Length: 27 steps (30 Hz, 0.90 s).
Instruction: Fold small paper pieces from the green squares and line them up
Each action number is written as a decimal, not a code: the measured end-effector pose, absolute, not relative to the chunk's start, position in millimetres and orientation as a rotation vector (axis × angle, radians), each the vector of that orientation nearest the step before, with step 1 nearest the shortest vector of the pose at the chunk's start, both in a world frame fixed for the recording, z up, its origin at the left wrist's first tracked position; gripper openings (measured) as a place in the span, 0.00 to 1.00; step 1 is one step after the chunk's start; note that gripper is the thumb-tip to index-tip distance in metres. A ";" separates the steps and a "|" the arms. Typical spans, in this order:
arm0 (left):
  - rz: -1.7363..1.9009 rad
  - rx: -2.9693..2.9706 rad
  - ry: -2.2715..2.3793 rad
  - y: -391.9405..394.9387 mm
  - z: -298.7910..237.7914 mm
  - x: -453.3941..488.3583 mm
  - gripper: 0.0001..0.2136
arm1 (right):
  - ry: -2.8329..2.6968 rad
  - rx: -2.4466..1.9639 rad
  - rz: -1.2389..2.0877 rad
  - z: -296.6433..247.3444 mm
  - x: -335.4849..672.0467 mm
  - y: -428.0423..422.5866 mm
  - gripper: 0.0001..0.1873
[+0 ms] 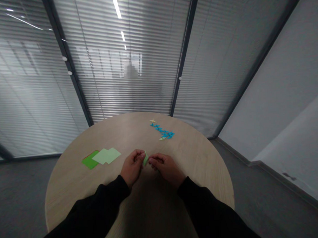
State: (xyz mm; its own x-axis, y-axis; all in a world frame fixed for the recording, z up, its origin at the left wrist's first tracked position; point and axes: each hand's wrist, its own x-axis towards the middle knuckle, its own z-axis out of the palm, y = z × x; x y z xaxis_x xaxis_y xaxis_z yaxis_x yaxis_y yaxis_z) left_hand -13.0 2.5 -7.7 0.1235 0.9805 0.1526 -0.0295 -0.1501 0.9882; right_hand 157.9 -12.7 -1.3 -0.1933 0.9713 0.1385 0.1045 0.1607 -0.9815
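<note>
Over the middle of the table, my left hand (pixel 133 165) grips a small folded piece of pale green paper (pixel 145 159) between thumb and fingers. My right hand (pixel 165 166) is closed in a pinch at the paper's right edge; how much its fingertips cover is too small to make out. To the left lie flat square paper sheets: two pale green sheets (pixel 111 155) overlapping a brighter green sheet (pixel 90 162), with a thin red edge showing behind. Beyond my right hand, several small blue folded paper pieces (pixel 163 132) form an uneven row, with a yellowish piece (pixel 152 121) at its far end.
A round wooden table (pixel 203 159) stands under my forearms. Behind it rise glass panels with closed blinds (pixel 136 88) and dark frames. On the right is a white wall (pixel 284 92), and grey floor (pixel 257 199) shows around the table.
</note>
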 end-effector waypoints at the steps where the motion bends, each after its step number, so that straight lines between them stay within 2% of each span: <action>1: 1.214 1.370 1.028 1.4 -6.7 -13.1 0.17 | -1.499 -1.084 1.167 -1.6 157.9 -12.6 0.16; 6: 1.144 1.382 0.947 -3.1 0.6 -12.1 0.19 | -1.479 -1.101 1.143 3.7 159.9 -13.1 0.16; 12: 1.096 1.323 0.889 -2.8 1.6 -12.6 0.15 | -1.476 -1.086 1.185 4.0 163.9 -11.9 0.16; 17: 1.064 1.279 0.818 -4.5 3.5 -13.1 0.17 | -1.530 -1.055 1.190 2.8 167.4 -12.2 0.16; 27: 1.106 1.403 0.951 -2.3 -0.4 -13.1 0.20 | -1.549 -1.064 1.185 3.3 167.8 -11.7 0.16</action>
State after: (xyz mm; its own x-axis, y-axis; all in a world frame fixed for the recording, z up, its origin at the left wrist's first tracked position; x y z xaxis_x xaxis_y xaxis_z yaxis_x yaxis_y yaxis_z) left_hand -13.1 -2.3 -0.4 0.2532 0.9596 0.1226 -0.0233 -0.1206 0.9924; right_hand 167.8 -11.7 3.3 -0.2377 0.9605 0.1446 0.1120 0.1750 -0.9782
